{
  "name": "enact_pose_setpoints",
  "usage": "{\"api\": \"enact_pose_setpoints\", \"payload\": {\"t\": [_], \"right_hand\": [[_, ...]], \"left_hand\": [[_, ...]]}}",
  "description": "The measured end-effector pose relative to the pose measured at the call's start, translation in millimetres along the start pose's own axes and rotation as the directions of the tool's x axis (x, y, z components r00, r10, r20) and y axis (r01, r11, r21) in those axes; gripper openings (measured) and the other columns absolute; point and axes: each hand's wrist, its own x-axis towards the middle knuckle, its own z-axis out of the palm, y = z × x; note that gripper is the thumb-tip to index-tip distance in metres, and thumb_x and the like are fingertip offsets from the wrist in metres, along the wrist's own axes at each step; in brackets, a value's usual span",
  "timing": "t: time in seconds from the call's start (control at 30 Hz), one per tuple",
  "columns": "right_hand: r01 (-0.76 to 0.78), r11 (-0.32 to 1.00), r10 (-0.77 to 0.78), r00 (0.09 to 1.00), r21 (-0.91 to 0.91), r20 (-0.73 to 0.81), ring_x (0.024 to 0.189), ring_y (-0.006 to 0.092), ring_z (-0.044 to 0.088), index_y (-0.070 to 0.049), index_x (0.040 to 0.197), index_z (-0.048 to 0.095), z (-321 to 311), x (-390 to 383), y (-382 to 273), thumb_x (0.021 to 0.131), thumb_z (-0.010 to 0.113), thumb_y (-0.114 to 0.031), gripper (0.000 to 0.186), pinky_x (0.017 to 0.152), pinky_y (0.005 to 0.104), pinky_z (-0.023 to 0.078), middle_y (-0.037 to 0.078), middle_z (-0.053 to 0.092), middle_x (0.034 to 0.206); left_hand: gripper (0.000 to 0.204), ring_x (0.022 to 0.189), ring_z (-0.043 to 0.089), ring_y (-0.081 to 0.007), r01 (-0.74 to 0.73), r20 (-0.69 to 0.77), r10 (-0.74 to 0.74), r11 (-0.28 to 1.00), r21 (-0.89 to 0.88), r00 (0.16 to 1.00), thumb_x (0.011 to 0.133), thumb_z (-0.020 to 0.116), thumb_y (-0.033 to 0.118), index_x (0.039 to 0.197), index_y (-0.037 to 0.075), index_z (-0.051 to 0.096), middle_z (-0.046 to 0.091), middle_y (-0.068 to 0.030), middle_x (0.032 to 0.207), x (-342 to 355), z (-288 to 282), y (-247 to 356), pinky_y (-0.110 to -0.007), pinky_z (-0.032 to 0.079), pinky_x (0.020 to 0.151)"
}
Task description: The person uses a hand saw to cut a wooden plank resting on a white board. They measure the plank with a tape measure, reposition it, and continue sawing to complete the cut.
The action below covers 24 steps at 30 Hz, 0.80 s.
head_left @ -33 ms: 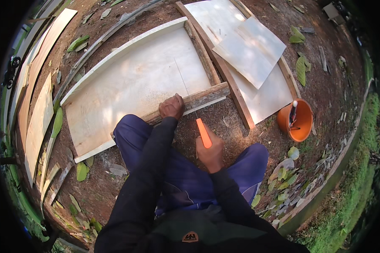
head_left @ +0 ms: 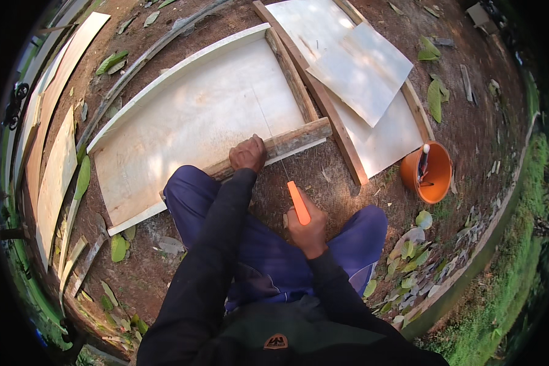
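Note:
My right hand (head_left: 307,226) is wrapped round the orange handle of a handsaw (head_left: 297,201). Its thin blade, seen nearly edge-on, crosses a rough wooden batten (head_left: 299,135) that lies along the near side of a shallow plywood panel (head_left: 189,122) with raised wooden edges. Just left of the blade, my left hand (head_left: 248,154) is closed over the batten and presses it down. The batten's right end sticks out past the panel's corner. Some sawdust shows on the panel near the cut; how deep the blade sits is hard to see.
An orange bucket (head_left: 430,174) with tools in it stands at the right. Beyond the panel lies a second framed board (head_left: 378,152) with a loose plywood sheet (head_left: 366,73) on top. Plywood strips (head_left: 58,152) lie at the left. Leaves are scattered over the soil.
My right hand has drawn the saw back toward me and slightly right, so the handle sits farther from the batten. My left hand stays in place.

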Motion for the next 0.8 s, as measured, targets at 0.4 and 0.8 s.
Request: {"api": "enact_pose_setpoints", "payload": {"t": [0.4, 0.8], "right_hand": [[0.000, 0.998, -0.001, 1.000, 0.060, 0.021, 0.071, 0.0315, 0.074, 0.004, 0.129, 0.066, 4, 37, 14, 0.084, 0.065, -0.008, 0.047, 0.066, 0.0400, 0.056, 0.024, 0.070, 0.083], [-0.035, 0.998, 0.030, 0.996, 0.055, 0.082, 0.081, 0.0143, 0.071, 0.007, 0.128, 0.067, 3, 65, 10, 0.086, 0.063, -0.001, 0.043, 0.073, 0.0290, 0.056, 0.015, 0.074, 0.093]], "left_hand": [[0.053, 0.066, 0.070, -0.0360, -0.018, -0.019, 0.018, 1.000, -0.009, 1.000, 0.104, 0.042, 0.031, 0.068, 0.008, 0.072, 0.073, -0.0163, 0.072, 2, 1, 0, -0.050, 0.053, 0.073], [0.048, 0.066, 0.071, -0.0367, 0.028, 0.022, -0.027, 0.999, -0.037, 0.999, 0.103, 0.044, 0.028, 0.069, 0.009, 0.071, 0.074, -0.0149, 0.074, 6, -14, 12, -0.051, 0.053, 0.069]]}}
